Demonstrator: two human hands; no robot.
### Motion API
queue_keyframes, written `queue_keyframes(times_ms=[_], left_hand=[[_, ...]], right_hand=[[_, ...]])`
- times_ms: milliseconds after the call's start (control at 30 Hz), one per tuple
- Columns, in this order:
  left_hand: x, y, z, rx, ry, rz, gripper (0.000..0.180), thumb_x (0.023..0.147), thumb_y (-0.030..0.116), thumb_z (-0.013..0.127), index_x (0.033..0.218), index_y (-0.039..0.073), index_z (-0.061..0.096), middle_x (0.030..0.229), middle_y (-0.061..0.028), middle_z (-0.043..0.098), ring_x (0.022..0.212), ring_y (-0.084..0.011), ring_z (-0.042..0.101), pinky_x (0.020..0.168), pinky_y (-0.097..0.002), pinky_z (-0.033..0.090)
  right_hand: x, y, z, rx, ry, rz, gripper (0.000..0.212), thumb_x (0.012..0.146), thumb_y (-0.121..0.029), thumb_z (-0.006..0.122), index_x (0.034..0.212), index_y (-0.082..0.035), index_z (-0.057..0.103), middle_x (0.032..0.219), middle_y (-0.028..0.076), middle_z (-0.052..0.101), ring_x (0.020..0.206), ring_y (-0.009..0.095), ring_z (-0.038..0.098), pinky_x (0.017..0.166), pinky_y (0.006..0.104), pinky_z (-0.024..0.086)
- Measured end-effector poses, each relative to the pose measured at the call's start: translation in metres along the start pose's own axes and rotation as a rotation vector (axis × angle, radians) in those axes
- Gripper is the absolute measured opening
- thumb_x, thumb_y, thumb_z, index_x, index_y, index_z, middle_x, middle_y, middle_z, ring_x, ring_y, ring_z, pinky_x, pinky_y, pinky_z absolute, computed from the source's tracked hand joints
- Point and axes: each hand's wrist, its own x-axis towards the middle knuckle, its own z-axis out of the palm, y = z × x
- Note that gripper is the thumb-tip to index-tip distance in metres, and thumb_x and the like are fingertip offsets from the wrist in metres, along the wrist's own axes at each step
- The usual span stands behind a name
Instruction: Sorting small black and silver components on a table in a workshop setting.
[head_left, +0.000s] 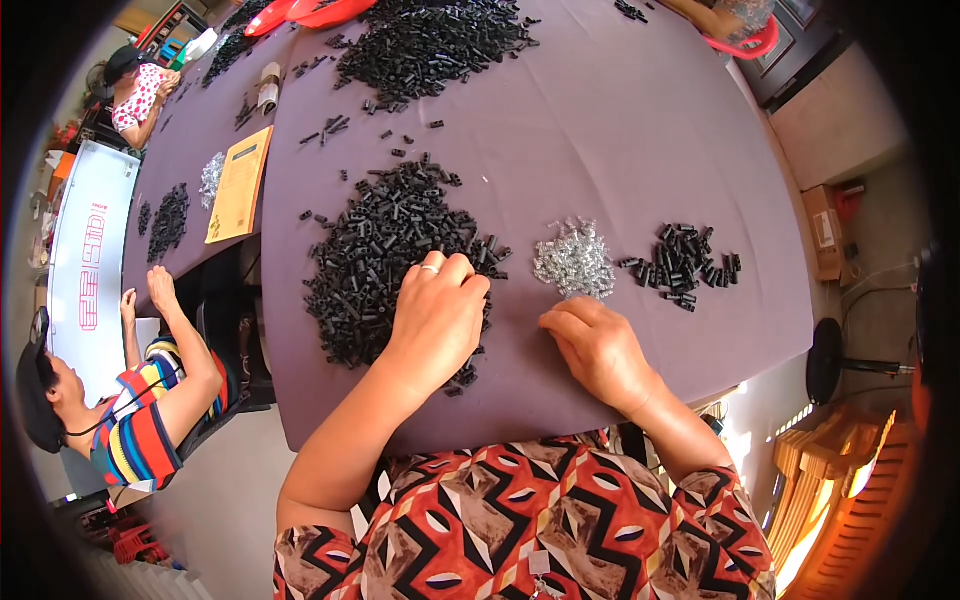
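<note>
My left hand (438,312) rests over the right side of a big heap of short black plastic tube-like pieces (375,260). Its fingers are curled down, with a ring on one, and the back of the hand hides the fingertips. To the right, my right hand (600,352) is closed just in front of a small pile of shiny silvery pieces (575,260). Thumb and fingers are drawn together there; whatever they may hold is too small or hidden. Beyond that pile, farther right, lies a smaller group of black pieces (683,264).
A larger black heap (430,50) covers the far side of the purple-grey tablecloth (640,130). On the left, a yellow envelope (240,185) lies on an adjoining table, where a person in a striped shirt (150,420) sits. Cardboard boxes (826,232) stand off the right edge.
</note>
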Motion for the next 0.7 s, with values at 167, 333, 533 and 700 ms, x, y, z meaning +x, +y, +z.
queue_keyframes(times_ms=[167, 333, 533, 700], left_hand=[[0.002, -0.003, -0.002, 0.041, -0.034, 0.034, 0.002, 0.081, 0.006, 0.068, 0.082, 0.004, 0.067, 0.089, -0.0091, 0.059, 0.09, -0.0294, 0.057, 0.078, -0.0417, 0.045], [0.003, -0.003, -0.004, 0.098, -0.138, 0.011, 0.01, 0.081, 0.008, 0.074, 0.09, 0.008, 0.069, 0.096, -0.0057, 0.06, 0.097, -0.0277, 0.057, 0.084, -0.0405, 0.045], [0.014, -0.002, -0.004, 0.156, -0.216, 0.028, 0.01, 0.081, 0.009, 0.074, 0.089, 0.008, 0.068, 0.095, -0.0069, 0.06, 0.097, -0.0288, 0.056, 0.084, -0.0407, 0.045], [0.006, -0.003, -0.015, -0.04, -0.073, -0.013, 0.015, 0.083, 0.01, 0.073, 0.094, 0.006, 0.063, 0.101, -0.0074, 0.062, 0.1, -0.0302, 0.057, 0.086, -0.0432, 0.045]], right_hand=[[0.001, -0.003, -0.002, 0.034, 0.04, 0.056, 0.022, 0.079, 0.006, 0.067, 0.1, -0.002, 0.067, 0.099, 0.012, 0.066, 0.088, 0.034, 0.068, 0.074, 0.0413, 0.057], [-0.001, -0.005, -0.004, 0.044, 0.029, 0.083, 0.019, 0.082, 0.006, 0.067, 0.099, -0.003, 0.066, 0.098, 0.012, 0.066, 0.087, 0.035, 0.068, 0.074, 0.0418, 0.057], [0.001, -0.009, -0.004, 0.047, 0.03, 0.075, 0.018, 0.083, 0.005, 0.067, 0.098, -0.003, 0.066, 0.097, 0.011, 0.066, 0.086, 0.034, 0.068, 0.073, 0.0422, 0.057], [-0.002, -0.008, -0.008, 0.136, 0.034, 0.14, 0.018, 0.083, 0.007, 0.067, 0.097, -0.004, 0.067, 0.096, 0.011, 0.066, 0.084, 0.034, 0.068, 0.072, 0.0399, 0.056]])
